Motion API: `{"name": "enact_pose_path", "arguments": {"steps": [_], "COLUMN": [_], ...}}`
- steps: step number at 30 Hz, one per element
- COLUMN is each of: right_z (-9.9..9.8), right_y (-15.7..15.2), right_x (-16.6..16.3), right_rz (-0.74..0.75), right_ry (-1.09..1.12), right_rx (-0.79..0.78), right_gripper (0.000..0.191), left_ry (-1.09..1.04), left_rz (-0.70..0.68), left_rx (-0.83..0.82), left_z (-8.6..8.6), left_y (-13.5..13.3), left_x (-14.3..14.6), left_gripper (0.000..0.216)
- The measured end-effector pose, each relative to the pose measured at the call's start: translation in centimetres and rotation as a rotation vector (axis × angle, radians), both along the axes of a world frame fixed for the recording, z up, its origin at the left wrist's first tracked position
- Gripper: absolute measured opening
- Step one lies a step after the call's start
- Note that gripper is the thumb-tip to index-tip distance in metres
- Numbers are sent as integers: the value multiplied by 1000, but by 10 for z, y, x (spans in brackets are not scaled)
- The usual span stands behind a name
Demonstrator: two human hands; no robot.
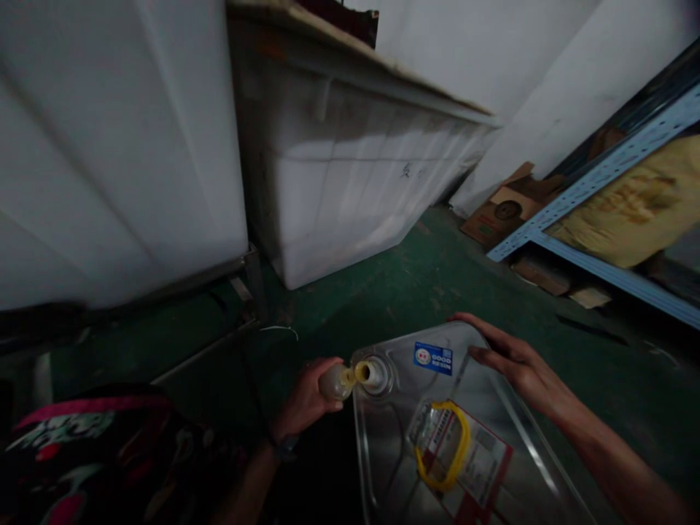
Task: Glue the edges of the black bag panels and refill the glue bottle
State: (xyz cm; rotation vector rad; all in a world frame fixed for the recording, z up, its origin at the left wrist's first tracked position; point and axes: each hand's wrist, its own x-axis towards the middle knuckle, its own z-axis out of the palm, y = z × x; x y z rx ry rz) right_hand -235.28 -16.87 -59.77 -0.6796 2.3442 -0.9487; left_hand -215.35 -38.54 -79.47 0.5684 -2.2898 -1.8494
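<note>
Nearest you was the metal can [394,430], its top facing you, with a yellow handle [464,445] and a blue sticker [433,358]. Your right grip [519,368] was clamped on its far right corner, thumb on top. Your left grip [306,397] was closed around a small see-through bottle [331,383], its yellowish neck pointed at the can's spout [375,373]. The two mouths met or nearly met; you could not tell which. The spout looked yellow inside, but what filled can or bottle could not be made out.

Beyond lay the green floor [350,306]. A big white tank [125,160] stood ahead on the left, beside a white tub [350,204]. Off to the right, a blue shelf [580,259] held a yellow sack [628,204], with an open cardboard box [506,211] past its corner.
</note>
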Motion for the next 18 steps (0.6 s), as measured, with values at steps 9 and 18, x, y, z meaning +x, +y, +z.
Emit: {"name": "enact_pose_path", "arguments": {"steps": [9,18], "right_z": [5,7], "right_y": [3,2], "right_x": [-1,-3], "right_rz": [-8,-25], "right_ry": [-6,-7], "right_rx": [-89,-98], "right_gripper": [58,58], "left_ry": [-58,-72], "left_rz": [5,-16], "left_rx": [-158,-115], "left_z": [38,41], "left_y": [-5,-5], "left_x": [-7,-11], "left_gripper": [64,66]}}
